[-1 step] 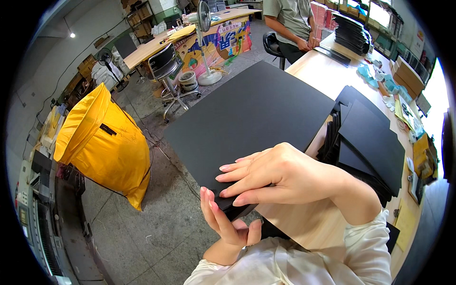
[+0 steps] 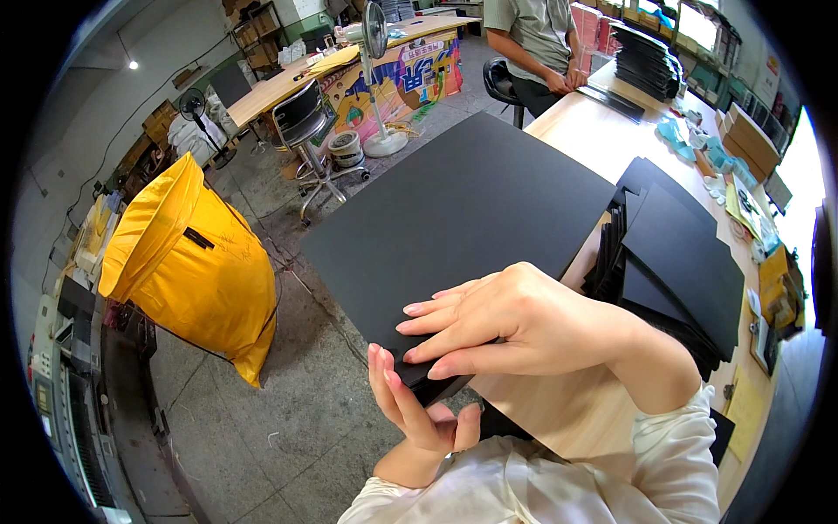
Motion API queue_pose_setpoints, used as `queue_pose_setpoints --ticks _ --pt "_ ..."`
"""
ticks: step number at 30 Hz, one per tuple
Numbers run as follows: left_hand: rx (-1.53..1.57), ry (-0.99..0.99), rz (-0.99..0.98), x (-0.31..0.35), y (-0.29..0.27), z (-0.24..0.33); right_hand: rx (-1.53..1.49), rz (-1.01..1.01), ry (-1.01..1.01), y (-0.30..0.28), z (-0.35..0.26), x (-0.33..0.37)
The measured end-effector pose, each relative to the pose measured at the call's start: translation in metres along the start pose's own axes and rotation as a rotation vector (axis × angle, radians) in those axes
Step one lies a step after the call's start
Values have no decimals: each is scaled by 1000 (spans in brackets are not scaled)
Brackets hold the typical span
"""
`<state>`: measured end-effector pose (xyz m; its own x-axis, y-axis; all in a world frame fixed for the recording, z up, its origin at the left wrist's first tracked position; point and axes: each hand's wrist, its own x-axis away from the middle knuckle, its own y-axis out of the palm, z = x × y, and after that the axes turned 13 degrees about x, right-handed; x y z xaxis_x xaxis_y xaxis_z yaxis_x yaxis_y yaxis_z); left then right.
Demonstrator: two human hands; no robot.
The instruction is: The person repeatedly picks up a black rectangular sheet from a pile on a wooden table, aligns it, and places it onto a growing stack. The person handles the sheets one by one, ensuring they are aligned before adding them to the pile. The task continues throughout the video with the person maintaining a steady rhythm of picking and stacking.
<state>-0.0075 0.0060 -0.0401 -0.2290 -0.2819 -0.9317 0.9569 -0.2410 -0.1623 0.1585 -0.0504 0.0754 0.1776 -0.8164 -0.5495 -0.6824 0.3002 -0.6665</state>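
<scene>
Left hand [image 2: 425, 430] curls its fingers around a large black board's [image 2: 463, 210] near corner; right hand [image 2: 541, 325] presses on top, seemingly mid-handling; black panels [image 2: 685, 249] lie stacked beside.

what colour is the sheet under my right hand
The sheet is plain black, best in head view.

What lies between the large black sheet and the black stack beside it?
In the head view, a narrow strip of pale wooden tabletop shows between the large black sheet and black stack.
</scene>
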Motion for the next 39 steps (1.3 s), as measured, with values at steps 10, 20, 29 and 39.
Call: queue_pose_setpoints --ticks 10,20,29,39 --pt "102 -74 11 11 3 -4 139 68 -57 4 -1 2" --pt "141 -92 -6 13 3 -4 120 23 -46 0 -3 3" --pt "116 -119 -105 12 -1 -4 139 50 -76 1 0 4" --pt "-54 -11 123 11 7 -1 636 180 -301 13 -12 9"
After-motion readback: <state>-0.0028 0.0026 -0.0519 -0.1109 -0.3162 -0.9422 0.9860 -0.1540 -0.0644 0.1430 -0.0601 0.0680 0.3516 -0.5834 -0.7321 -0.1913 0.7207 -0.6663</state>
